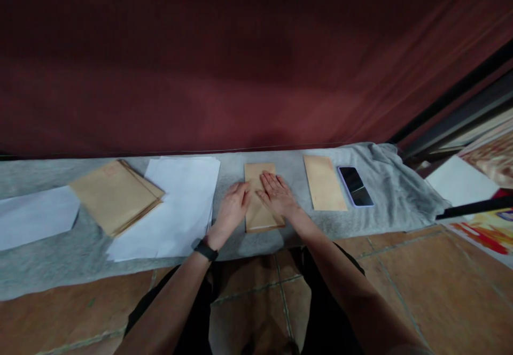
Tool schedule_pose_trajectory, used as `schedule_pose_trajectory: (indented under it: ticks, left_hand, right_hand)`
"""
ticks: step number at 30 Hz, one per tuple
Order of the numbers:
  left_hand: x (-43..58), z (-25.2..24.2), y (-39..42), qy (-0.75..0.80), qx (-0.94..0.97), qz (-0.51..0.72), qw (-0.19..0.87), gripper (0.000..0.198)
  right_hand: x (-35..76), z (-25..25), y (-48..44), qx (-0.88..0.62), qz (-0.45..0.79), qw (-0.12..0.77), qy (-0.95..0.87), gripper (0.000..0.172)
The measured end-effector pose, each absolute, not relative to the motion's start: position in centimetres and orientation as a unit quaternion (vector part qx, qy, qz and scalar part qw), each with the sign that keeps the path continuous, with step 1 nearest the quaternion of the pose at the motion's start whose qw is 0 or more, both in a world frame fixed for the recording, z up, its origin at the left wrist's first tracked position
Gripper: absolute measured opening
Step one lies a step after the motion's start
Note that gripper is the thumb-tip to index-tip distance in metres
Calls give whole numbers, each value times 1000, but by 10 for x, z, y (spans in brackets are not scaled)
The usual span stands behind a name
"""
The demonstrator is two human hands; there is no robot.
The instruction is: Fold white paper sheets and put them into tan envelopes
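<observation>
On the central envelope (258, 213), the right hand (278, 193) lies flat, fingers extended, gripping nothing; the left hand (234, 202) curls at its left edge, whether pinching the paper I cannot tell. That piece seems partway done. To the central envelope's right, a lone envelope (325, 183) may be finished, with a phone (355, 186) beyond; to its left, white sheets (186, 205) and stacked envelopes (116, 197) appear left to handle.

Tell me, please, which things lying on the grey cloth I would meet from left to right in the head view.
White paper, pile of brown envelopes, stack of white sheets, middle brown envelope, lone brown envelope, phone.
</observation>
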State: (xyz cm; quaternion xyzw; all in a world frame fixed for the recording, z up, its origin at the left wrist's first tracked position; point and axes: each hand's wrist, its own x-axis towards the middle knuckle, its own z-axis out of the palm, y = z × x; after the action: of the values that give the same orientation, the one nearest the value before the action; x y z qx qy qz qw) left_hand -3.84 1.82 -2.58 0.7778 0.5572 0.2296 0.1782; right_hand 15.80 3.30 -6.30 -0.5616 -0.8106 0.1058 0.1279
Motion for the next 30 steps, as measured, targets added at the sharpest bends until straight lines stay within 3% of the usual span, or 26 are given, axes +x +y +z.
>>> schedule_pose_trajectory:
  ticks: [10, 14, 18, 21, 25, 30]
  left_hand:
    - [0, -55, 42, 521, 840, 132, 79, 56]
    - [0, -58, 54, 507, 851, 113, 77, 56]
    - [3, -62, 59, 493, 860, 110, 74, 57]
    - [9, -65, 57, 479, 869, 111, 64, 58]
    - [16, -70, 52, 442, 890, 96, 67, 59]
    - [15, -67, 35, 410, 905, 95, 67, 60]
  right_hand:
    - [161, -61, -4, -447, 122, 105, -880, 55]
    - [171, -51, -9, -363, 238, 122, -893, 45]
    - [186, -47, -11, -327, 439, 214, -809, 29]
    - [193, -48, -13, -340, 546, 266, -718, 26]
    - [195, -49, -8, -393, 543, 341, -659, 26]
    - [198, -54, 9, -493, 421, 433, -626, 30]
